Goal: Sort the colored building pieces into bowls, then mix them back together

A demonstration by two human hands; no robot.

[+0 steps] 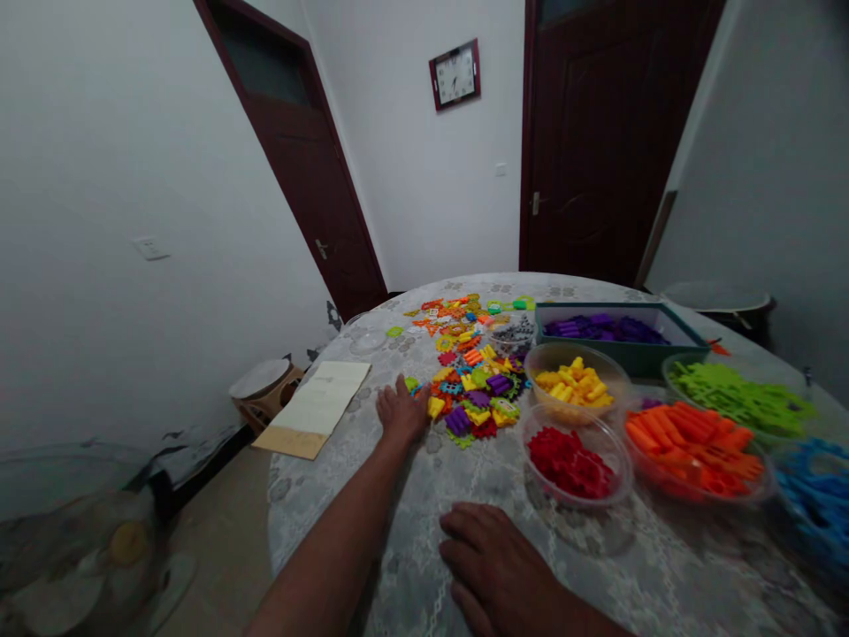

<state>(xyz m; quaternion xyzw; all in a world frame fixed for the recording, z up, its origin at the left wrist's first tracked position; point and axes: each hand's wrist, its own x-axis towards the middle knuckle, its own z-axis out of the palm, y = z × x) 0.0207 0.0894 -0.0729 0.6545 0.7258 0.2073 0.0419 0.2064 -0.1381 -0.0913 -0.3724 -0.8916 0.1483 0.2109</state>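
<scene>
The step in hand looks like reaching into the mixed pile of plastic pieces [476, 398] in the middle of the worktop [424, 540]. The left hand [401, 411] lies palm down at the pile's near left edge, fingers parted, thumb beside a yellow piece [435, 407]; whether it grips anything, I cannot tell. The right hand [494, 562], loosely spread and showing nothing held, is near the bowl of red pieces [622, 469]. The next move probably calls for pinching one piece free of its neighbours.

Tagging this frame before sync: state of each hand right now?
Left hand: open, at the left edge of the mixed coloured pieces; contact unclear.
Right hand: loosely open at the tablecloth, no held piece visible.
</scene>
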